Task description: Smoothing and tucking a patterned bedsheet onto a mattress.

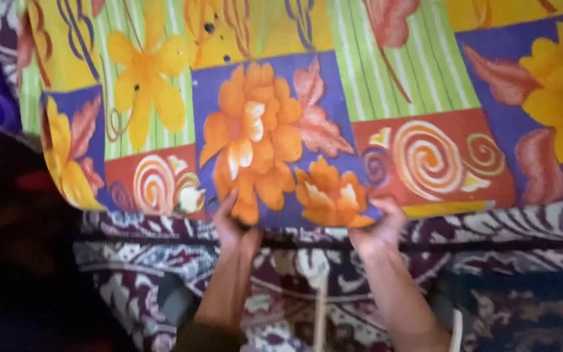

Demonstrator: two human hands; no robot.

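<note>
Nearest us lies a purple and white patterned cloth point(522, 225), spread under our forearms and running on to the right. On it, our left hand point(234, 225) and right hand point(380, 228) are side by side, each with fingers closed on the near edge of a bright floral sheet point(275, 130). The left grips below a big orange flower, the right below a smaller one. Beyond our hands the sheet spreads flat away from us, in patches of yellow, green, red and blue. A dark shape point(14, 248) fills the lower left; we cannot tell what it is.
</note>
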